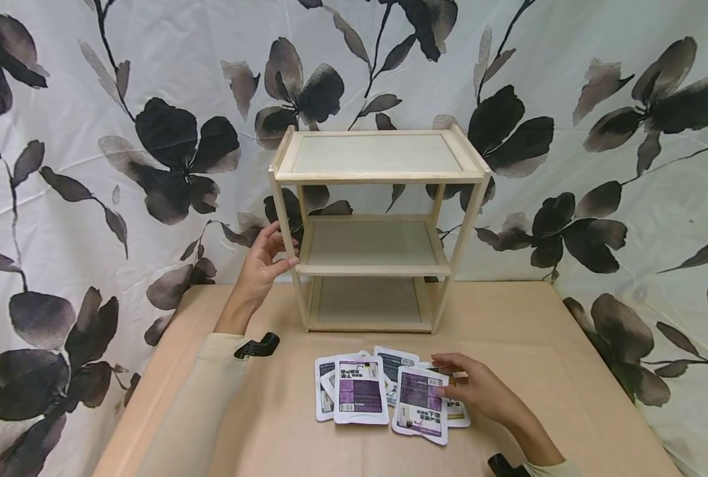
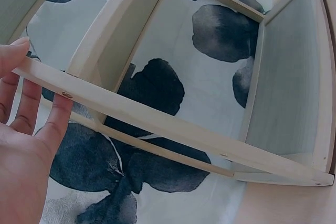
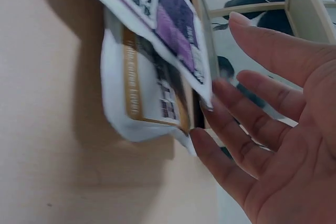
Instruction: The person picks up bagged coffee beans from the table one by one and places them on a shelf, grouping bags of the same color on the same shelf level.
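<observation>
A small three-tier wooden shelf (image 1: 384, 179) with pale panels stands on the table. At its left front post (image 2: 152, 119), my left hand (image 1: 258, 262) grips the wood, thumb on one side and fingers on the other. Flat white pouches (image 1: 361, 391) with printed labels lie overlapping in a pile before the shelf. My right hand (image 1: 485, 391) is at the pile's right side, fingers extended and thumb spread away. Its fingertips are right at the edges of a purple-labelled pouch (image 3: 173, 24) and a brown-edged pouch (image 3: 118, 82) beneath it.
The light wooden table (image 1: 509, 331) ends at a hanging white cloth (image 1: 658, 218) with dark flowers, close behind the shelf. A black strap (image 1: 258, 346) is on the left wrist and another (image 1: 506, 466) on the right.
</observation>
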